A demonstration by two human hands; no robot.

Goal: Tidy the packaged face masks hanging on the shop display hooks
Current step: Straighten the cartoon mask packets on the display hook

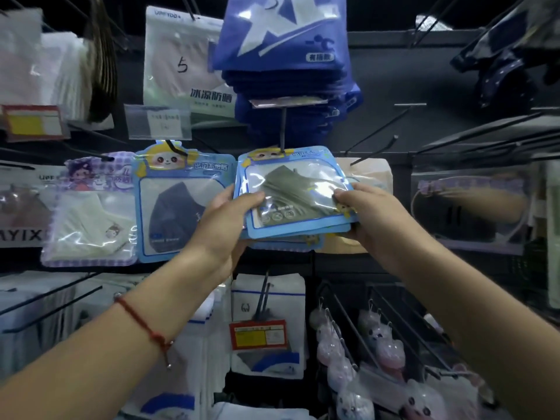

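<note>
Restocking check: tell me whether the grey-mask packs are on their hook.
On it: the hook passes through the grey-mask packs' top.

I'm looking at a shop display wall: packaged face masks (169, 204) hang in rows on black wire hooks (372, 147), with a red-bordered price tag (258, 334) clipped on.

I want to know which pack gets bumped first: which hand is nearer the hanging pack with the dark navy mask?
Left. The left hand overlaps the navy mask pack's right edge; the right hand is farther right, across the held stack.
</note>
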